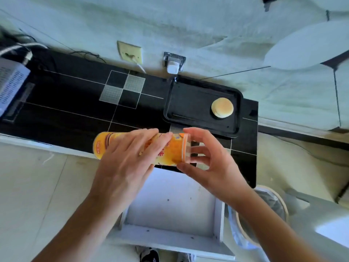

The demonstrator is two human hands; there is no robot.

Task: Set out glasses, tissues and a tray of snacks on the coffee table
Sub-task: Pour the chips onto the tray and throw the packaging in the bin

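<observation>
Snack canister (170,150) lies sideways in mid-air over desk (75,110) front edge. Left hand (124,159) wraps its body from above; right hand (205,157) pinches clear lid (186,148), fingers curled. Black tray (188,95) behind carries one bun (222,110). White drawer (170,205) open below.

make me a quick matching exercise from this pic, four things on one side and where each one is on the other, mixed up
Things:
1. snack tube
2. round bun
3. clear lid
4. white plug

Places:
A. in the wall socket
B. on the black tray
C. gripped on its side by the left hand
D. at the tube's end, in the right hand fingers

Pairs: 1-C, 2-B, 3-D, 4-A
</observation>
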